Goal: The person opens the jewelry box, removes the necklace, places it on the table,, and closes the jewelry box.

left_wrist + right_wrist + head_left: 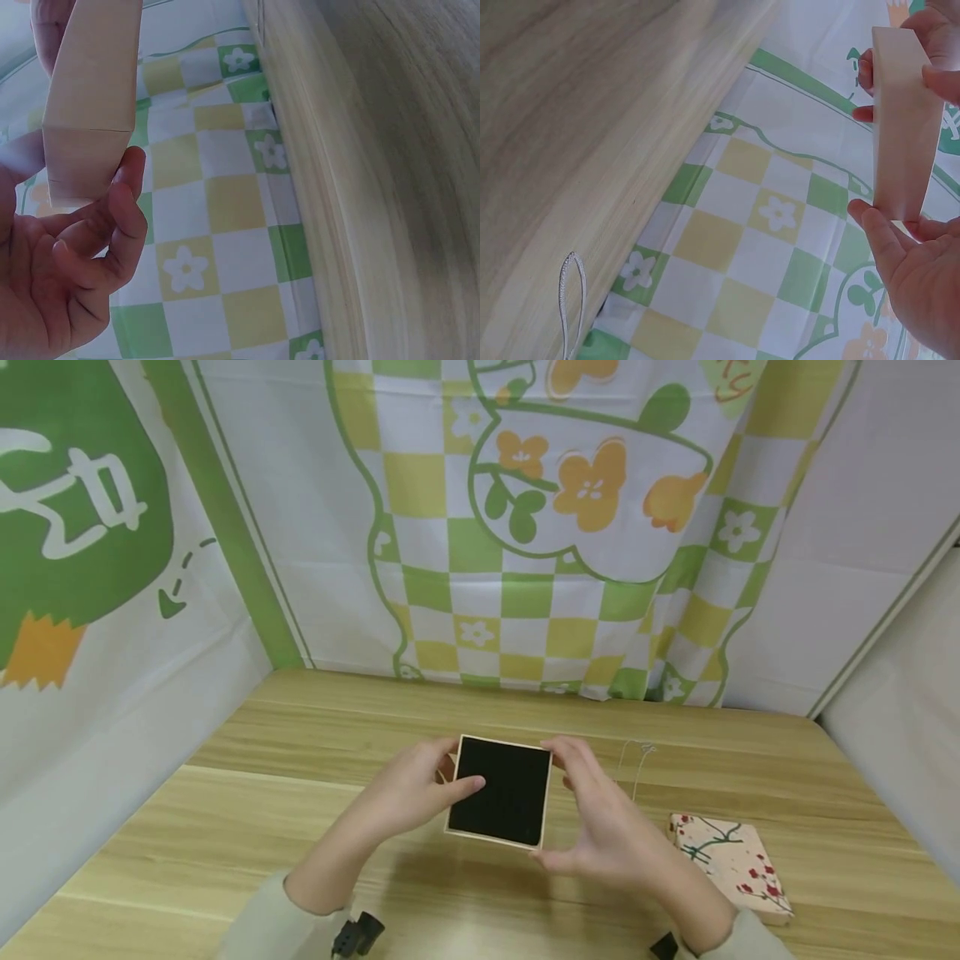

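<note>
A shallow square box part [501, 792] with a black inner face and cream edges is held up above the wooden table, its black side toward the head camera. My left hand [416, 787] grips its left side, the thumb lying over the black face. On the right, my right hand [603, 818] holds it by the corners, fingers at the upper one and thumb at the lower one. Both wrist views show the plain cream side walls [94, 75] of the box part between the hands. Its underside is hidden from the head camera.
A cream box piece [738, 864] with a red blossom and branch print lies on the table at the right. Near it is a thin pale cord loop [571, 255]. Patterned cloth [525, 602] hangs behind the wooden table [247, 827].
</note>
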The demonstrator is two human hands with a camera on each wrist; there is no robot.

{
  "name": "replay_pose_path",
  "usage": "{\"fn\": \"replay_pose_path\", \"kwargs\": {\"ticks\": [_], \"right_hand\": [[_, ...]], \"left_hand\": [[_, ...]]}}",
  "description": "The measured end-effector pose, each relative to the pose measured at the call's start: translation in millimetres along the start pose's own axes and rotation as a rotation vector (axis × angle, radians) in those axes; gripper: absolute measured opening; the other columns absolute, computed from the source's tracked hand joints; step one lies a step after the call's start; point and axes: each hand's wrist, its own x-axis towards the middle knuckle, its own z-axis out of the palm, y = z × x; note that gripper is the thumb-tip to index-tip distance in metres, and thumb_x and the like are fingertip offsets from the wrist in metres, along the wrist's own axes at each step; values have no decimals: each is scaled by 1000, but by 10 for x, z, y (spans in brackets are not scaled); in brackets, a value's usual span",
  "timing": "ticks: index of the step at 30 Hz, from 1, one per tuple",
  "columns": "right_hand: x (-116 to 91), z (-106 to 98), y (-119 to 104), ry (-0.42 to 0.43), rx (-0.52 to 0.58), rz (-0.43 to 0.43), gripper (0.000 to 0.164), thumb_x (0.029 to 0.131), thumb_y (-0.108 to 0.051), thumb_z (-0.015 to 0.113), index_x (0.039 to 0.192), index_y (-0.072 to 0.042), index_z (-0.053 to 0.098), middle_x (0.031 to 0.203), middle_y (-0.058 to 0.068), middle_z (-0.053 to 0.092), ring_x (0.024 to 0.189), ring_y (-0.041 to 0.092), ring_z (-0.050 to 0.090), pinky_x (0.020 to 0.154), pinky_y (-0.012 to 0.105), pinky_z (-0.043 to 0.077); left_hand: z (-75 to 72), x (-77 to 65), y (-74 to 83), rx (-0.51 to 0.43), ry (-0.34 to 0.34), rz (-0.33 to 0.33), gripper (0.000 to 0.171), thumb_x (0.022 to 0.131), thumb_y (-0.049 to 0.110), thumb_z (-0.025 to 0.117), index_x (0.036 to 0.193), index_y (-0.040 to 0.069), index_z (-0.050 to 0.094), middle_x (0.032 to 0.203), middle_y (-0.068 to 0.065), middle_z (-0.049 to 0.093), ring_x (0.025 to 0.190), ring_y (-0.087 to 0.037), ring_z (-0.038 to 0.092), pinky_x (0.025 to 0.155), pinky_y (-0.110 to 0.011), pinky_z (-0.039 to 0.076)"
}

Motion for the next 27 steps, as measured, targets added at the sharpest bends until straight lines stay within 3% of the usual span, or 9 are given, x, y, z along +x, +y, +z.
{"fn": "replay_pose_path", "kwargs": {"ticks": [3, 7, 9, 11, 16, 22, 27], "right_hand": [[-2, -1, 5, 7, -31, -9, 110, 60, -22, 94, 148, -8, 29, 148, 9, 36, 136, 27, 46, 103, 34, 49], [-2, -10, 5, 30, -77, -34, 110, 61, -24, 93, 148, -8, 28, 148, 10, 37, 134, 27, 48, 101, 36, 51], [-4, -13, 3, 37, -90, -45, 110, 61, -25, 93, 148, -7, 28, 148, 10, 36, 134, 27, 49, 100, 35, 52], [-9, -14, 2, 41, -91, -52, 110, 61, -25, 93, 148, -7, 28, 149, 9, 35, 134, 27, 48, 100, 35, 52], [-17, -17, -21, 41, -84, -52, 112, 60, -24, 94, 149, -7, 28, 150, 7, 34, 134, 26, 48, 100, 34, 52], [-34, -1, -72, 33, -128, -50, 115, 59, -27, 94, 151, -10, 27, 153, 7, 32, 121, 24, 59, 95, 34, 54], [-27, 1, -57, 69, -120, -90, 112, 59, -25, 93, 149, -7, 29, 150, 9, 35, 129, 26, 52, 97, 34, 54]], "left_hand": [[12, 14, -15, -7, -2, -11, 51, 93, 39, 67, 128, 2, 59, 85, -2, 63, 76, -15, 58, 65, -30, 48], [16, 39, -47, -83, 3, 18, 40, 98, 43, 59, 106, 4, 62, 81, -2, 57, 74, -16, 54, 64, -30, 45], [15, 45, -52, -131, 12, 39, 37, 100, 43, 55, 88, 8, 56, 74, -2, 50, 67, -15, 48, 59, -28, 40], [13, 48, -51, -164, 14, 49, 39, 102, 43, 52, 81, 9, 50, 69, 0, 43, 62, -14, 41, 56, -26, 35], [2, 47, -56, -192, 28, 56, 41, 102, 40, 54, 77, 9, 46, 65, 1, 35, 59, -13, 34, 55, -25, 30], [10, 38, -62, -181, 40, 37, 32, 100, 33, 57, 80, 9, 52, 68, 1, 41, 62, -13, 40, 57, -27, 35], [18, 34, -25, -137, 56, 22, 33, 98, 36, 61, 78, 11, 51, 67, 1, 42, 61, -12, 40, 57, -27, 35]]}}
